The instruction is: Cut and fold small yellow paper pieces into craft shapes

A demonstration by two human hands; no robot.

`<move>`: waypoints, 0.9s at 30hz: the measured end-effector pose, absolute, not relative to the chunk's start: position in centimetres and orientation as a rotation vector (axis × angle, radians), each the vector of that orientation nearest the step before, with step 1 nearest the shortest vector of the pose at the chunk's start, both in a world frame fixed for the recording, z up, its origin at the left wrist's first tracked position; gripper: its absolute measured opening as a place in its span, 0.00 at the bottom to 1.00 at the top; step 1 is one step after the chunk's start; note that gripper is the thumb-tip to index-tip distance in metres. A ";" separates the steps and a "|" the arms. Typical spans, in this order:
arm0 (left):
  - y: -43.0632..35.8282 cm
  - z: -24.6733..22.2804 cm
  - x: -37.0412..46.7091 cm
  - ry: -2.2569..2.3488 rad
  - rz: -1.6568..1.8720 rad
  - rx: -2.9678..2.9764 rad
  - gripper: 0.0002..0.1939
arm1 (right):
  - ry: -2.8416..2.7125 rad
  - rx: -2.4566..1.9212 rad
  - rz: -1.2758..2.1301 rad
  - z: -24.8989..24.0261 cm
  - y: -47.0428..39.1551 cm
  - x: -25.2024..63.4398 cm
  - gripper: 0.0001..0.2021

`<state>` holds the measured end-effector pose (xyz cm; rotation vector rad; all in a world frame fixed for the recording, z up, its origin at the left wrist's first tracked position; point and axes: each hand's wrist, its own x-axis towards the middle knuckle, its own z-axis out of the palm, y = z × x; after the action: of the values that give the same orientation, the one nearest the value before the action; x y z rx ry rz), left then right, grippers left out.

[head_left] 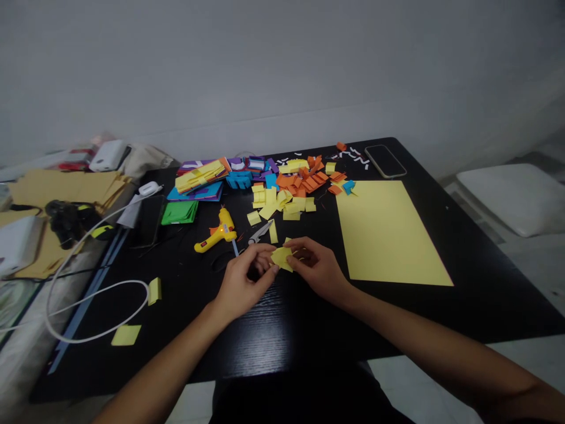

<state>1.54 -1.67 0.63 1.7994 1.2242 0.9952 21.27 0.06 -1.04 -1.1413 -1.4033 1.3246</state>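
Between my two hands, above the black table [304,318], is a small piece of yellow paper [281,258]. My left hand [248,277] pinches its left side, thumb against fingers. On the other side my right hand [318,268] grips it between thumb and fingertips. Just beyond the hands lie scissors [260,232], their handles partly behind my left hand. A yellow glue gun [219,232] rests to the left of them. Folded yellow paper pieces [282,203] and orange ones [309,179] are heaped farther back.
A large yellow sheet [392,232] lies at right, with a phone [385,161] behind it. Paper stacks [203,176] and a green bundle [179,212] sit at back left. A white cable [99,287] loops across the left side near loose yellow pieces [126,335].
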 end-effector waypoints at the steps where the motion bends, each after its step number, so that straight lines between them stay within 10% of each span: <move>1: -1.6 0.6 1.6 1.217 0.992 1.775 0.14 | -1.417 -1.142 1.312 -1.1 0.0 21.3 0.11; 27: -1.5 1.0 1.5 1.262 0.946 1.995 0.07 | -1.531 -1.152 1.145 -1.4 -0.4 21.1 0.13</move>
<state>1.52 -1.45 1.00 1.9949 1.2623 0.9461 21.10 -0.41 -1.43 -1.1516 -1.5307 1.1448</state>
